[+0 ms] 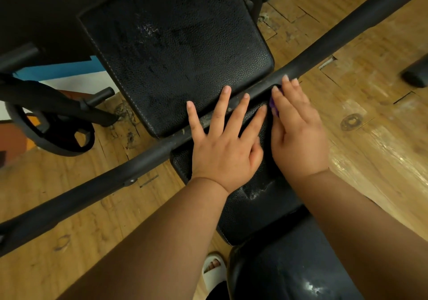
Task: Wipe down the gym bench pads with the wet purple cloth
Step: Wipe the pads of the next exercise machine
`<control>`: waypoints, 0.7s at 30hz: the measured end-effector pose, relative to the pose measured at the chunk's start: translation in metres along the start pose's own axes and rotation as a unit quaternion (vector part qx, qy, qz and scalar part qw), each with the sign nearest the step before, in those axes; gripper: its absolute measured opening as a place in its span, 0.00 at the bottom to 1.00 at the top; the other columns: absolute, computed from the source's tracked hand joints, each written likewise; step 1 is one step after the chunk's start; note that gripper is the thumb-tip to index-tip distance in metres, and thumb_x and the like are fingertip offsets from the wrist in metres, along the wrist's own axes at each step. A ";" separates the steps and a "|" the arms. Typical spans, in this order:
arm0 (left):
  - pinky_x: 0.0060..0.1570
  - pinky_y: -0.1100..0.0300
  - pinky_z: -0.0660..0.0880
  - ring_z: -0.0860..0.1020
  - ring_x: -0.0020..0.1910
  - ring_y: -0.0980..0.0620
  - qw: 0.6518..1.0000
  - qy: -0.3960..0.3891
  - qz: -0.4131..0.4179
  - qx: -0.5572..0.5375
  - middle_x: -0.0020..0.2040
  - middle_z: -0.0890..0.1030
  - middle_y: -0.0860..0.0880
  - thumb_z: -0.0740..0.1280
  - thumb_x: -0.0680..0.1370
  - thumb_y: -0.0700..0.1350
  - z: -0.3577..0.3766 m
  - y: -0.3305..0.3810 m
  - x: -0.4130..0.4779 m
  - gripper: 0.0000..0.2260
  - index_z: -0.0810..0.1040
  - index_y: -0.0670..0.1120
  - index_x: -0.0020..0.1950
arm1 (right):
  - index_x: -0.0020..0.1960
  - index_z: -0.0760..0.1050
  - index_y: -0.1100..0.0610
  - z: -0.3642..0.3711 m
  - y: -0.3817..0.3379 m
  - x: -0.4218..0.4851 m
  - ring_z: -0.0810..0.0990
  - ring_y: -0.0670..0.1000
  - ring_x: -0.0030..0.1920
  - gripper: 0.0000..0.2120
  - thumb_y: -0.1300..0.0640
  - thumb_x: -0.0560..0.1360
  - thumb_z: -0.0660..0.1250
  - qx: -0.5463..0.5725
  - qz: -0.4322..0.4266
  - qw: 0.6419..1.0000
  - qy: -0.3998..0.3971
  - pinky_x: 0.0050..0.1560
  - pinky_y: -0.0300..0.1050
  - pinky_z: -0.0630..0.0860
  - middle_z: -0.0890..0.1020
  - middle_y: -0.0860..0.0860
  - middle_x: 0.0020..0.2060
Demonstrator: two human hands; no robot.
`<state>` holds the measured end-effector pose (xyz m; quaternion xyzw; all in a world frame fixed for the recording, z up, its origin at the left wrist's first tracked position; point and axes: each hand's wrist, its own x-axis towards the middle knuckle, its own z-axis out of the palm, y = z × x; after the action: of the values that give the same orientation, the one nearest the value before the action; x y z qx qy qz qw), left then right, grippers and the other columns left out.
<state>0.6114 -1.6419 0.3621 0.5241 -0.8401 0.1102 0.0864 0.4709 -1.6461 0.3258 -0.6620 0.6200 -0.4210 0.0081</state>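
floor: worn wooden boards [347, 137], cracked and scuffed, lie under the whole bench.
sandal: a white sandal [214, 272] with toes showing stands on the boards, well behind the left wrist.
nearest pad: a rounded black pad [289, 265], scuffed white, sits behind the right forearm.
middle pad: a black pad [261, 207] lies under both hands, with a torn patch just behind the left wrist.
left hand: the left hand [222, 146] lies flat, fingers straight and spread wide, holding nothing. its palm is on the middle pad and its fingertips reach over the bar. it looks placed there to brace the body.
right hand: the right hand [298, 137], just beside the left, has straight fingers held close together and presses down flat. it is not curled round anything. a flat press likely keeps the cloth spread for wiping.
purple cloth: the purple cloth [273, 105] shows only as a sliver beside the right forefinger, at the middle pad's edge. the rest is hidden under the palm.
bar: a black bar [115, 177] crosses between the pads, and the right fingertips reach it.
far pad: the large far pad [176, 51] lies beyond the bar, ahead and left of the cloth hand. it is streaked; whether wet i cannot tell.
weight plate: a weight plate [60, 135] rests well apart, far left of both hands.
step: wiping the middle pad's far edge, it seems.
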 end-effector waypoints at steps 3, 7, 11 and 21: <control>0.67 0.26 0.45 0.56 0.77 0.41 1.000 -0.008 -0.001 0.005 0.74 0.69 0.49 0.59 0.77 0.51 -0.001 0.000 0.001 0.22 0.71 0.55 0.72 | 0.67 0.73 0.66 0.003 0.000 0.011 0.68 0.60 0.71 0.16 0.64 0.81 0.59 0.000 -0.002 1.000 0.010 0.72 0.50 0.64 0.72 0.63 0.68; 0.67 0.26 0.45 0.57 0.77 0.41 1.000 -0.007 0.002 0.007 0.74 0.69 0.49 0.59 0.78 0.51 0.000 0.000 0.000 0.22 0.71 0.55 0.72 | 0.68 0.72 0.67 -0.006 0.002 -0.029 0.67 0.60 0.72 0.17 0.66 0.80 0.59 -0.009 -0.009 1.000 -0.009 0.71 0.56 0.66 0.70 0.63 0.69; 0.68 0.26 0.45 0.57 0.77 0.41 1.000 -0.007 0.001 0.013 0.73 0.69 0.49 0.59 0.78 0.51 0.000 0.001 0.000 0.22 0.70 0.55 0.72 | 0.67 0.72 0.67 -0.004 0.001 -0.021 0.68 0.61 0.70 0.17 0.67 0.79 0.59 -0.010 -0.008 1.000 -0.015 0.71 0.56 0.66 0.71 0.64 0.68; 0.67 0.26 0.46 0.59 0.76 0.42 1.000 0.008 0.000 0.012 0.72 0.71 0.50 0.60 0.78 0.51 0.003 0.001 0.001 0.21 0.71 0.55 0.71 | 0.68 0.71 0.65 -0.013 -0.003 -0.053 0.66 0.59 0.72 0.19 0.68 0.78 0.62 0.009 -0.005 0.999 -0.043 0.72 0.56 0.64 0.69 0.61 0.70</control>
<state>0.6104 -1.6429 0.3594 0.5243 -0.8380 0.1246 0.0863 0.4725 -1.5952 0.3070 -0.6825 0.6119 -0.3978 0.0390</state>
